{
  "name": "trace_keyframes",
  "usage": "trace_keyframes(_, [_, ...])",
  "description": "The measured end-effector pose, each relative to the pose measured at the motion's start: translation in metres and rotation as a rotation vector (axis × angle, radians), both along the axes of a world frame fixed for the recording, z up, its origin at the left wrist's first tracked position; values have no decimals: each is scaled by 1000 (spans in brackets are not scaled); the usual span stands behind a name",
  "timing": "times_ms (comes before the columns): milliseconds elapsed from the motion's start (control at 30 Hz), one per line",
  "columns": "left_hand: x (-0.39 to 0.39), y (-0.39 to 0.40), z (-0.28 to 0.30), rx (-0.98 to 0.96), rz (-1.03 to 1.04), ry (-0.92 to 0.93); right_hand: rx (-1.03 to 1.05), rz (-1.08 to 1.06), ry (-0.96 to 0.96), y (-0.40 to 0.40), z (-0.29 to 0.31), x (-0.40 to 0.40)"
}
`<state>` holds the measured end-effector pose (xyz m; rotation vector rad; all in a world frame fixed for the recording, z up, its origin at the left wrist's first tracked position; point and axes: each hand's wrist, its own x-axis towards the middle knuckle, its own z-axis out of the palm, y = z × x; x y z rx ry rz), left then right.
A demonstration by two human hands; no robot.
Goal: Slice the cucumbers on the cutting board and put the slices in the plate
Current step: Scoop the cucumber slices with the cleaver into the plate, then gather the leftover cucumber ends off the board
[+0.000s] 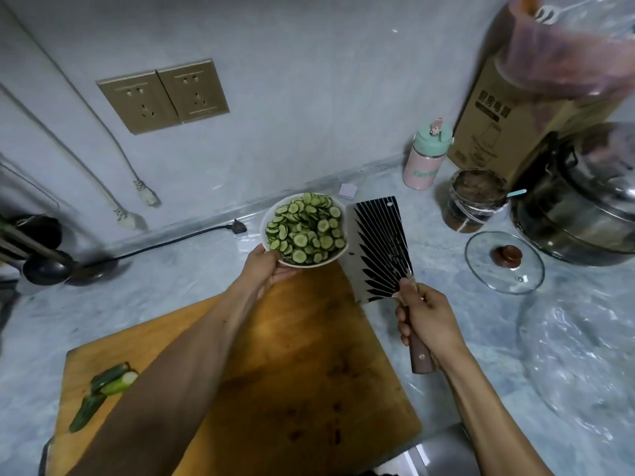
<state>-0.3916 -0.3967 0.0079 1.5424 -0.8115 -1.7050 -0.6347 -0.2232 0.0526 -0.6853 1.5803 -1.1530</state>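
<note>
While a clear glass lid and steel pot sit right, the left hand grips the white plate of green cucumber slices beyond the wooden cutting board. Right hand clasps the patterned cleaver; cucumber ends lie at the board's left corner.

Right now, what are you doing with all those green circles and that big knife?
A person is finishing cutting cucumbers. The left hand grips the rim of a white plate piled with cucumber slices, at the far edge of the wooden cutting board. The right hand holds a cleaver by its handle, blade flat beside the plate. A few cucumber end pieces lie on the board's near left corner.
</note>
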Motion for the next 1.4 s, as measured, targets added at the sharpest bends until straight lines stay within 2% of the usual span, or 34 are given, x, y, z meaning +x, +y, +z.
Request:
trace_keyframes(467, [-4, -48, -24, 102, 34, -5, 105, 64, 45, 2, -18, 10])
trace_keyframes(600, [-3, -45, -27, 90, 130, -34, 104, 99, 84, 7, -18, 13])
trace_keyframes(667, [0, -35, -22, 38, 151, -162, 67, 145, 243, 13, -18, 13])
trace_keyframes(767, [12, -5, -14, -101, 144, -322, -44, 243, 679, 23, -21, 8])
trace_keyframes(867, [29, 44, -11, -205, 155, -344, -108, 389, 1000, 26, -23, 8])
trace_keyframes(967, [43, 108, -12, -264, 207, -361, -2, 503, 1205, 27, -26, 26])
trace_keyframes(1067, [57, 164, -23, -245, 272, -358, 116, 557, 1270, 30, -35, 57])
trace_keyframes(1267, [86, 218, -31, -169, 442, -338, 146, 668, 1250, 48, -42, 112])
trace_keyframes(1400, [108, 229, -31, -166, 464, -349, 109, 808, 1188, 62, -36, 160])
